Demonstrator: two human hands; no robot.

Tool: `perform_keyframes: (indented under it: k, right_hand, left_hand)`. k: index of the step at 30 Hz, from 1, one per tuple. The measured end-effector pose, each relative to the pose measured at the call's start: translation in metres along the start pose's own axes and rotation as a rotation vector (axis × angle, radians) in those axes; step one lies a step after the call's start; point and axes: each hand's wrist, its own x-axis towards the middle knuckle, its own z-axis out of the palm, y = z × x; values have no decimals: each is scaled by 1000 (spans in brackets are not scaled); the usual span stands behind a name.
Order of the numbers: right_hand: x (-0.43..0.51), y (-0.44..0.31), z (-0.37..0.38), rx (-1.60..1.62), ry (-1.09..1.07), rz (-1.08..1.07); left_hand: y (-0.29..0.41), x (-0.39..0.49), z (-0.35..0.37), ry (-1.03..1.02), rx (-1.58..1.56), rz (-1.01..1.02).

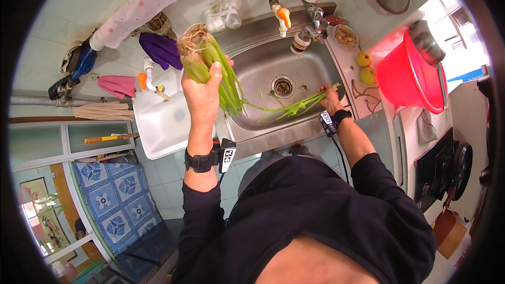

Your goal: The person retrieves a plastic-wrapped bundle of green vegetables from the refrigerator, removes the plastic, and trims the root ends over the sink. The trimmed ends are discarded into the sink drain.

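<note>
My left hand [203, 90] grips a bunch of celery [215, 53] with its brown roots pointing up, raised over the left rim of the stainless steel sink [252, 71]. Above the sink's front right part, my right hand [330, 96] holds a few loose celery stalks [300, 102] by their pale lower ends. Their thin tops stretch left toward the bunch; whether they still join it I cannot tell. Around the drain strainer [283, 86] lie small green scraps.
Over the sink hang an orange-handled tap [283, 15] and a metal faucet [315, 21]. A white basin [161, 122] adjoins on the left. To the right are a bowl of ginger-like pieces [345, 36], two yellow apples [366, 67] and a red plastic basin [398, 71].
</note>
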Motion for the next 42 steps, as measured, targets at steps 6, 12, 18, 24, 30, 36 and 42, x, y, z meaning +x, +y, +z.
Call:
perform_keyframes:
  k: [6,12,18,24,30,36,42]
  right_hand:
    - [4,-15,-28,-1063,5,-58]
    - [-114,-35,76,-780,-133,-240]
    - [-256,-73,171,-876,-1044,-590]
    - [-276,-86,178,-1078,-958,-743]
    - [-262,-94,182,-1167,-1128,-966]
    - [-225,-112,186,-1004,-956,-777]
    - [-235,-106,178,-976,-1109,-566]
  left_hand:
    - [-24,-4,8,-82,-3,-86]
    - [-64,-2,19,-160,-168,-324]
    - [-93,-10,38,-240,0,-336]
    - [-91,-17,43,-225,-11,-341]
    - [-95,-15,42,-276,17,-177]
    - [-96,-13,11,-360,-66,-337]
    - [-90,-13,1,-439,-425,-433]
